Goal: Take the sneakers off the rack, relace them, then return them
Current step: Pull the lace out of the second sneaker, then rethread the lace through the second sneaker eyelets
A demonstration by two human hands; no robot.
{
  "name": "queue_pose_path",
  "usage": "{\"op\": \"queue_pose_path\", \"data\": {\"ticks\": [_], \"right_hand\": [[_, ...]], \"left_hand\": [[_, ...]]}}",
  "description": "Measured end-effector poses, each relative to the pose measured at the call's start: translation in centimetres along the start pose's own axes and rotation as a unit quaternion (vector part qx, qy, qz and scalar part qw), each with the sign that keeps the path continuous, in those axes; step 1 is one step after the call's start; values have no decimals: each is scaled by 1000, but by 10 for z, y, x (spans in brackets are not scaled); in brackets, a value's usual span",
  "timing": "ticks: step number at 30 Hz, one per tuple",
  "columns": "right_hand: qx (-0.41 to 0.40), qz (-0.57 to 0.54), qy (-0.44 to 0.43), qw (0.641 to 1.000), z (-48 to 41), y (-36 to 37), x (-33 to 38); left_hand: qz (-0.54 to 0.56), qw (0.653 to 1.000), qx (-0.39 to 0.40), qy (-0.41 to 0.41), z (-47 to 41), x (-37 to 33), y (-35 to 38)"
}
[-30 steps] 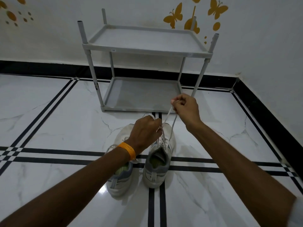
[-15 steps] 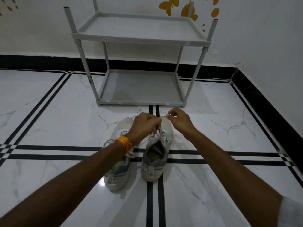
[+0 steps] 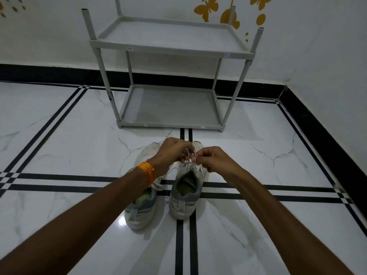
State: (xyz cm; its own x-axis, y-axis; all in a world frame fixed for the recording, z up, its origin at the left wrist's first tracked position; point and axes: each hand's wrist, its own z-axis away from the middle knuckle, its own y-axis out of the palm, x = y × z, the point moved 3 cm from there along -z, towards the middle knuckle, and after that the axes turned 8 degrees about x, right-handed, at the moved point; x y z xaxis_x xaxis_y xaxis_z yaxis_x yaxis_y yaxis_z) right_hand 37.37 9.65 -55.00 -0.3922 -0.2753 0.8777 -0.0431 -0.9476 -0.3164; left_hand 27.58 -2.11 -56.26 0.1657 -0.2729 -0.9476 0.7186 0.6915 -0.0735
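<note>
Two white and grey sneakers stand side by side on the floor, toes pointing at the rack. The right sneaker (image 3: pixel 185 199) has its white lace (image 3: pixel 188 155) pulled up over the tongue. My left hand (image 3: pixel 172 153), with an orange band on the wrist, pinches one end of that lace. My right hand (image 3: pixel 212 159) pinches the other end, close beside the left hand. The left sneaker (image 3: pixel 142 209) lies partly under my left forearm, its lace loose. The grey two-shelf rack (image 3: pixel 170 49) stands against the wall with both shelves bare.
The floor is glossy white marble with black double stripes (image 3: pixel 184 245). A black skirting (image 3: pixel 317 126) runs along the walls, and the right wall closes in a corner behind the rack. Yellow butterfly stickers (image 3: pixel 206 8) decorate the wall.
My right hand has dropped from its raised pull near the rack down to the shoe and now sits close to my left hand. The lace is no longer stretched upward.
</note>
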Motion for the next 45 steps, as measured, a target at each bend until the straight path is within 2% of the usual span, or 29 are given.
{"op": "queue_pose_path", "data": {"ticks": [2, 4, 6, 8, 9, 10, 11, 12, 13, 15, 18, 21, 23, 25, 26, 27, 29, 31, 32, 36, 42, 45], "right_hand": [[4, -76, 22, 997, 0, -3, 0], [19, -250, 22, 968, 0, -7, -3], [4, -344, 21, 939, -2, -16, -11], [-65, -388, 24, 919, -5, -31, -22], [-120, -381, 29, 916, -5, -42, -29], [-189, -317, 35, 929, -2, -56, -37], [-262, -200, 38, 943, 2, -72, -50], [-315, -39, 44, 947, 6, -85, -62], [-341, 97, 58, 933, 11, -94, -76], [-347, 224, 101, 905, 17, -98, -107], [-319, 313, 152, 881, 17, -83, -143], [-243, 333, 204, 888, 10, -64, -157], [-201, 348, 231, 886, 10, -57, -152], [-231, 389, 200, 869, 10, -54, -136], [-247, 386, 146, 877, 8, -50, -123], [-243, 366, 82, 894, 4, -42, -110], [-192, 279, -4, 941, -3, -17, -80], [-131, 156, 1, 979, -9, 9, -60], [-119, 112, 16, 986, -11, 19, -54], [-149, 105, 30, 983, -21, 23, -55], [-134, 251, 9, 959, -16, 12, -77], [-152, 266, -11, 952, -5, 10, -88]], "left_hand": [[3, 1000, 6, 20, 0, 1, -3], [-9, 998, 14, 56, 3, 0, -6], [-132, 984, -17, 121, 5, -2, -11], [-318, 925, -87, 188, 5, -3, -20], [-390, 890, -121, 203, 5, -2, -27], [-445, 861, -146, 201, 4, 1, -35], [-489, 839, -155, 184, 2, 7, -43], [-521, 825, -150, 159, 1, 15, -51], [-538, 820, -143, 132, 2, 25, -57], [-552, 820, -128, 80, 5, 46, -66], [-559, 820, -115, 39, 2, 65, -66], [-547, 830, -108, 12, -3, 64, -67], [-570, 815, -102, 18, -3, 60, -66], [-601, 787, -126, 58, -1, 49, -58], [-602, 783, -134, 86, 0, 42, -50], [-591, 789, -126, 109, -1, 37, -40], [-539, 830, -72, 123, -3, 35, -17], [-495, 863, -19, 102, -6, 43, 0], [-484, 870, -14, 92, -7, 48, 3], [-471, 877, -46, 81, -7, 56, 0], [-513, 853, 13, 96, 2, 62, -6], [-524, 845, 15, 104, 8, 68, -4]]}}
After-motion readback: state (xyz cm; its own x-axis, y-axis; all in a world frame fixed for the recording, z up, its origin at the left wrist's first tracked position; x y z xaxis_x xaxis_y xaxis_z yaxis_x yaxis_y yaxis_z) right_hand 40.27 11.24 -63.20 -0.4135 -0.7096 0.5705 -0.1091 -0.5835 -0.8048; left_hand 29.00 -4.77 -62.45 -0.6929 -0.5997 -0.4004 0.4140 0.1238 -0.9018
